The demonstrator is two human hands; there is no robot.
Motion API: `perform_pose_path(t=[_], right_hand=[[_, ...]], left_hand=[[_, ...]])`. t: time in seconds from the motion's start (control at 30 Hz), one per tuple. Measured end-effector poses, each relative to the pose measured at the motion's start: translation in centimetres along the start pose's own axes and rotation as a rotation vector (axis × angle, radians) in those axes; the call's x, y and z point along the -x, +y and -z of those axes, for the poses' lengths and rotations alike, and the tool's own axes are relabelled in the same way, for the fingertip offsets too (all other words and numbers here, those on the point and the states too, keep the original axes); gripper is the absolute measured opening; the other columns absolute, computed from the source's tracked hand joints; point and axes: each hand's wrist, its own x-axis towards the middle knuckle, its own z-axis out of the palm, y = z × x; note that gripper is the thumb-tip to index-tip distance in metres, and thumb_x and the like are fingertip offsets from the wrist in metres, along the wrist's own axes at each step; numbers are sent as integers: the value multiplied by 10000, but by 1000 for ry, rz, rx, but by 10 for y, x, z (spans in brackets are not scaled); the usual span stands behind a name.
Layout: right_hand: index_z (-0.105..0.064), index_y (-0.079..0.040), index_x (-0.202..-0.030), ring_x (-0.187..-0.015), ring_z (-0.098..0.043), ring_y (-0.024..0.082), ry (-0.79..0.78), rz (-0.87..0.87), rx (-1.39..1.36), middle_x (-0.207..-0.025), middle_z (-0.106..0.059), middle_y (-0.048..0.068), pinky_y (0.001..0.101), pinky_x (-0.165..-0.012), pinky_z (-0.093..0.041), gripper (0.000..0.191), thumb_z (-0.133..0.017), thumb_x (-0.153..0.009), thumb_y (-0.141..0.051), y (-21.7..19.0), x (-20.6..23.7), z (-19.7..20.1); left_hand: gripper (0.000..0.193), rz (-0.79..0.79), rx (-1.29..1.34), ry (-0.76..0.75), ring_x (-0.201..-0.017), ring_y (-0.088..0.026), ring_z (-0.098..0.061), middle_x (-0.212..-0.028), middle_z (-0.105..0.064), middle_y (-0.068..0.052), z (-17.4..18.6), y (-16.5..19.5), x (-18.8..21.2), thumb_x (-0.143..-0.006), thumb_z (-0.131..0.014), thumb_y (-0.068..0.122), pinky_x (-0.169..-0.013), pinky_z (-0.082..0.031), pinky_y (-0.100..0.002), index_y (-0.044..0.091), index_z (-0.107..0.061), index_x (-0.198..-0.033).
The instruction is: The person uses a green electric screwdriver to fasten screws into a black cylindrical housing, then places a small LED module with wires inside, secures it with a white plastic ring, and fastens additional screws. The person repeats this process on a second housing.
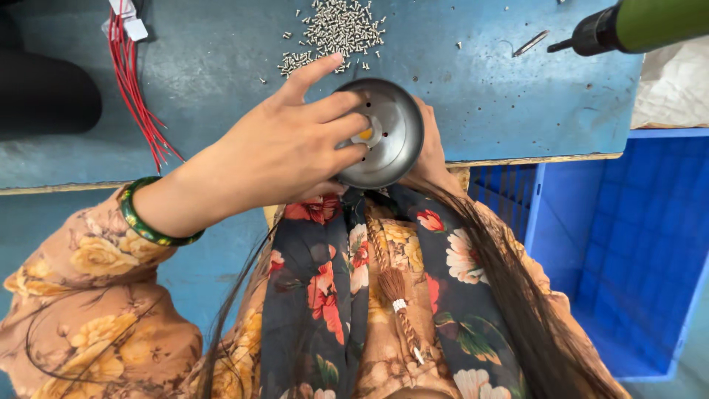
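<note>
Nearest the camera lie a floral dress, a dark flowered scarf and a thin braid (395, 295) hanging down the lap. At the left wrist sits a green bangle (144, 222).

Just above the lap, at the near edge of the blue worktable (473, 89), both hands hold a round metal dish (384, 133). Its hollow side faces up toward the camera; being round, it shows no long axis. A small hub with an orange spot sits at its centre, with small holes around it. The left hand (284, 151) spreads over the dish's left half, fingers curled onto the inside near the hub, index finger stretched toward the far side. The right hand (430, 155) is mostly hidden behind the dish, gripping its right rim from beneath.

To the right, beside the table, stands a blue plastic crate (628, 251).

Farther off on the table, just beyond the dish, lies a heap of small silver screws (336, 33). At far left run red wires (133, 89) with a white connector. At the top right an electric screwdriver (635, 26) with a green body points left, its long axis nearly level.
</note>
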Motion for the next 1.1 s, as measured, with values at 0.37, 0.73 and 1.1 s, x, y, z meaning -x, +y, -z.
perform_pose_path(t=[0.37, 0.73, 1.1], right_hand=[[-515, 2, -1371, -1188, -602, 347, 48, -36, 66, -1322, -571, 178, 457, -1010, -505, 741, -921, -778, -177, -2, 12, -2], [-574, 21, -1302, -1048, -646, 186, 30, -701, -987, -1189, -660, 130, 362, -886, -560, 245, -612, -1068, -40, 39, 41, -22], [-473, -24, -1366, -1143, -616, 174, 34, -587, -751, -1267, -606, 107, 341, -979, -547, 379, -637, -1026, -46, 40, 44, -19]], left_hand=[[86, 42, -136, 129, -1263, -161, -584, -964, -648, 68, -21, 3, 1, -832, -668, 194, -1310, -102, -484, 238, -741, -841], [98, 95, -140, 98, -1107, -176, -604, -907, -622, 48, -23, 13, -1, -831, -643, 161, -1285, -171, -496, 197, -732, -818], [108, 147, -144, 87, -1098, -177, -605, -927, -611, 31, -21, 18, -2, -832, -628, 159, -1283, -147, -500, 205, -726, -833]])
